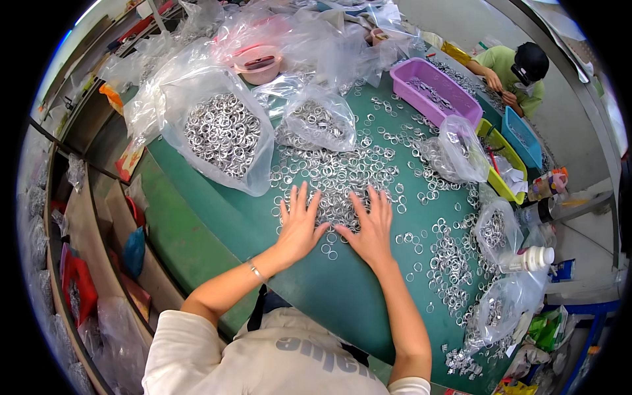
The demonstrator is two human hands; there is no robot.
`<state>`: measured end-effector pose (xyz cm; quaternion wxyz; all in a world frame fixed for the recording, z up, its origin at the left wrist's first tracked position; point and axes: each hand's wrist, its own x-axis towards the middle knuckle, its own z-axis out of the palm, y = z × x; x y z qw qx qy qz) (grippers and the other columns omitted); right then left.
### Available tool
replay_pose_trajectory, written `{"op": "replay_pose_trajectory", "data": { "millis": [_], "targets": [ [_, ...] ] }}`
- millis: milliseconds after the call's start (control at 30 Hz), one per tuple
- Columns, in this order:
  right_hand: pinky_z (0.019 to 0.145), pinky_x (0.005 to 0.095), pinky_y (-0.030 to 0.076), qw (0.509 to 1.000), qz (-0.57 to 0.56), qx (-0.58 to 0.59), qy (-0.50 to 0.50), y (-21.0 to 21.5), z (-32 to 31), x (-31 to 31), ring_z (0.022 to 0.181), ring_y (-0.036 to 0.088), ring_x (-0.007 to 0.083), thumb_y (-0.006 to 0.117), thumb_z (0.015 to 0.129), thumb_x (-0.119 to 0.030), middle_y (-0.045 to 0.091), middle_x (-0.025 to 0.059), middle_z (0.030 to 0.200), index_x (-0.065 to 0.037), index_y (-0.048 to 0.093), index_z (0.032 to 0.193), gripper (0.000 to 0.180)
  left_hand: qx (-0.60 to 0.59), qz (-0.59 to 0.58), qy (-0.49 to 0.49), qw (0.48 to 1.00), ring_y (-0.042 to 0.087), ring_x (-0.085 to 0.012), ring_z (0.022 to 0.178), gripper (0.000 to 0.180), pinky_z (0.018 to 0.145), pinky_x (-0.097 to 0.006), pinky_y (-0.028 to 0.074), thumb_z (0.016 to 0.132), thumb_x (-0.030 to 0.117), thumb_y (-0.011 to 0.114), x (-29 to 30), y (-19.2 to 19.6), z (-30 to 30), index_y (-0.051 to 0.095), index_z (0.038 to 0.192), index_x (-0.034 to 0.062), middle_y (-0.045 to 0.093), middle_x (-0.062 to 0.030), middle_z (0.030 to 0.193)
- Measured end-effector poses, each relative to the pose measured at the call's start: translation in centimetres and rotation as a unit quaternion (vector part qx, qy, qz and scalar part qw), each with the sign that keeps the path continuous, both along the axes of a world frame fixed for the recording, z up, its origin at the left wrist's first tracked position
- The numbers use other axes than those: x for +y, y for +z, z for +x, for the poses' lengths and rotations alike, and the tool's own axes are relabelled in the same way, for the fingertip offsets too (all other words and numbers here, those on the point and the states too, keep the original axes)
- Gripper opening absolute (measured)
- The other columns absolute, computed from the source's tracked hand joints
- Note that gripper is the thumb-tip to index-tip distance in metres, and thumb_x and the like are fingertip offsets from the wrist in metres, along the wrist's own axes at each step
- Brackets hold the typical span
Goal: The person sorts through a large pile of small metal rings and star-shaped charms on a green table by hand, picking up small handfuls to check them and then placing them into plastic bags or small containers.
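Both palms face down over a heap of silver metal rings [336, 197] spread on a green tabletop [322, 289]. My left hand [301, 220] lies at the heap's left side, fingers spread and pointing away from me. At its right side rests my right hand [370, 227], its fingers likewise spread. The two thumbs point toward each other with a small gap between them, and a few loose rings lie just below. Neither hand grips anything. Beyond my left hand sits a big open plastic bag of rings [224, 135], beside a smaller clear bag of rings [319, 122].
Piles of rings [451, 263] and ring-filled bags [497, 227] line the right side, near a white bottle [533, 258]. Purple [438, 92], yellow-green [503, 164] and blue [520, 138] bins stand far right. A co-worker in a green shirt [503, 66] sits beyond; a pink bowl [258, 64] is at the back.
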<state>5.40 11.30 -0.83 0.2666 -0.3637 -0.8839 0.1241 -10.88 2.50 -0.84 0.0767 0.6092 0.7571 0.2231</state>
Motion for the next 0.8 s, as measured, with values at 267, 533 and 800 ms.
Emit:
{"op": "replay_pose_trajectory", "data": {
  "millis": [267, 533, 800],
  "targets": [
    [0.1, 0.051, 0.036, 0.999, 0.002, 0.022, 0.04, -2.4, 3.2, -1.5, 0.116, 0.049, 0.0351, 0.075, 0.074, -0.013, 0.053, 0.0151, 0.121, -0.005, 0.062, 0.105, 0.034, -0.017, 0.034, -0.16, 0.986, 0.038, -0.0385, 0.128, 0.059, 0.106, -0.055, 0.028, 0.08, 0.004, 0.062, 0.5, -1.9, 2.7, 0.044, 0.137, 0.0048, 0.04, -0.0173, 0.142],
    [0.089, 0.0433, 0.042, 0.996, -0.014, 0.047, -0.077, -1.9, 9.6, -2.1, 0.101, 0.055, 0.0337, 0.072, 0.076, 0.0, 0.058, 0.0129, 0.109, -0.003, 0.061, 0.099, 0.026, -0.256, 0.034, -0.361, 0.896, 0.05, -0.0339, 0.117, 0.055, 0.099, -0.041, 0.044, 0.072, -0.012, 0.055, 1.4, -1.6, 6.1, 0.054, 0.125, 0.0039, 0.05, -0.0148, 0.13],
    [0.099, 0.0474, 0.034, 0.977, -0.024, -0.029, -0.208, 1.0, 10.9, -4.1, 0.116, 0.046, 0.0369, 0.065, 0.082, -0.005, 0.051, 0.0175, 0.123, -0.001, 0.056, 0.119, 0.039, -0.152, 0.077, -0.173, 0.97, 0.042, -0.0385, 0.127, 0.042, 0.106, -0.051, 0.035, 0.081, -0.001, 0.061, -3.5, 0.8, 1.0, 0.054, 0.123, 0.0007, 0.044, -0.0184, 0.136]
  ]
}}
